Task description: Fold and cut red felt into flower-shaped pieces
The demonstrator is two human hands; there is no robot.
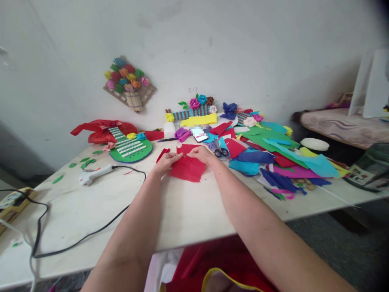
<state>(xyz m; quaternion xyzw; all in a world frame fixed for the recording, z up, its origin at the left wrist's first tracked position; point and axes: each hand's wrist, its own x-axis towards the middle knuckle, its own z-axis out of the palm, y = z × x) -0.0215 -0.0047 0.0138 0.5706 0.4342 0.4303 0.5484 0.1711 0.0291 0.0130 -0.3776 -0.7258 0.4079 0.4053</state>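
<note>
A piece of red crepe paper (pixel 191 170) lies over the white table, its upper part between my two hands. My left hand (pixel 168 162) is closed with thumb and fingertips pinching the paper's left upper part. My right hand (pixel 200 155) pinches it close by, with the fingertips of both hands almost meeting. A small folded red strip (pixel 162 154) shows beside my left hand; whether the hand touches it I cannot tell. Just beyond my hands lies a phone (pixel 199 135) with a lit screen. Dark-handled scissors (pixel 221 151) rest to the right of my right hand.
A white glue gun (pixel 95 174) lies at left, its black cord crossing the table (pixel 188 219). Behind it is a green guitar-shaped craft (pixel 133 151). Coloured paper pieces (pixel 267 138) pile up at right, near a glass jar (pixel 372 168). A yellow power strip (pixel 18 205) sits far left.
</note>
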